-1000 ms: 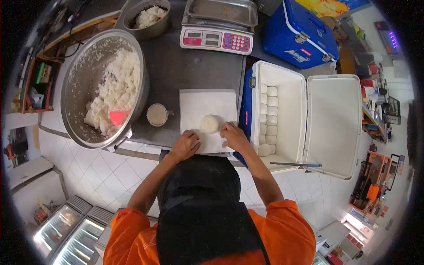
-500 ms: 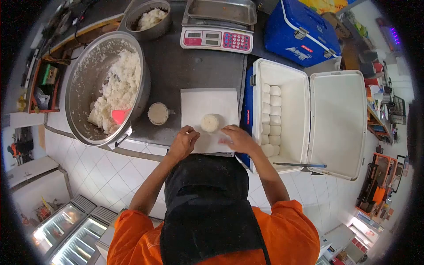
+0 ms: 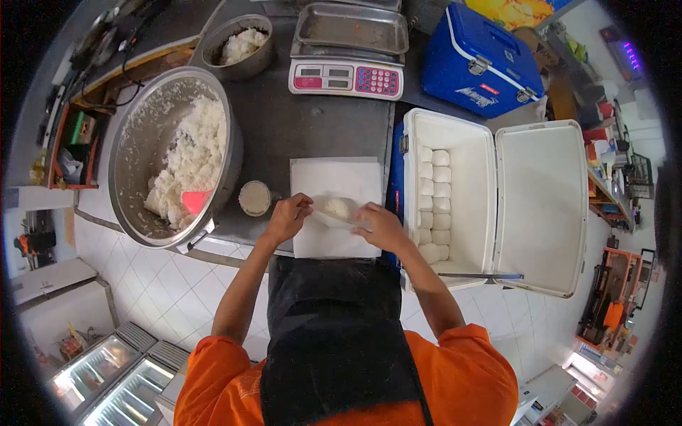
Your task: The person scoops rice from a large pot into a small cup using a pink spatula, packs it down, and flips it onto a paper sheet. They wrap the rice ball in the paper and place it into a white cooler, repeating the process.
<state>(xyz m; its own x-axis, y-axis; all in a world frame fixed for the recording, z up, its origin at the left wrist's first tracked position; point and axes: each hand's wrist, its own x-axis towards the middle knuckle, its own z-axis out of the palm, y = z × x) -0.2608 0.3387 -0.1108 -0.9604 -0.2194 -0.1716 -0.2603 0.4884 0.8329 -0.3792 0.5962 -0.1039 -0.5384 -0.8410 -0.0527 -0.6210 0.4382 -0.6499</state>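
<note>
A round mound of white rice (image 3: pixel 339 206) sits on a stack of white paper sheets (image 3: pixel 337 171) at the counter's front edge. The near edge of the top paper sheet (image 3: pixel 328 220) is raised and folded up against the mound, hiding its near side. My left hand (image 3: pixel 288 217) pinches that sheet at the left of the mound. On the other side, my right hand (image 3: pixel 382 226) has its fingers curled at the sheet's right edge. A round cup with pale contents (image 3: pixel 254 198) stands just left of my left hand.
Left is a large metal pot (image 3: pixel 131 163) of rice with a pink scoop (image 3: pixel 194 201). Behind it sits a smaller pot (image 3: pixel 257 65). A digital scale (image 3: pixel 346 79) stands at the back. Right, an open cooler (image 3: pixel 465 192) holds several white wrapped bundles (image 3: pixel 434 199); a closed blue cooler (image 3: pixel 483 60) stands behind.
The top sheet's near edge has come up from flat and now leans over the rice mound. Both hands have risen slightly with it. The whole view has shifted a little.
</note>
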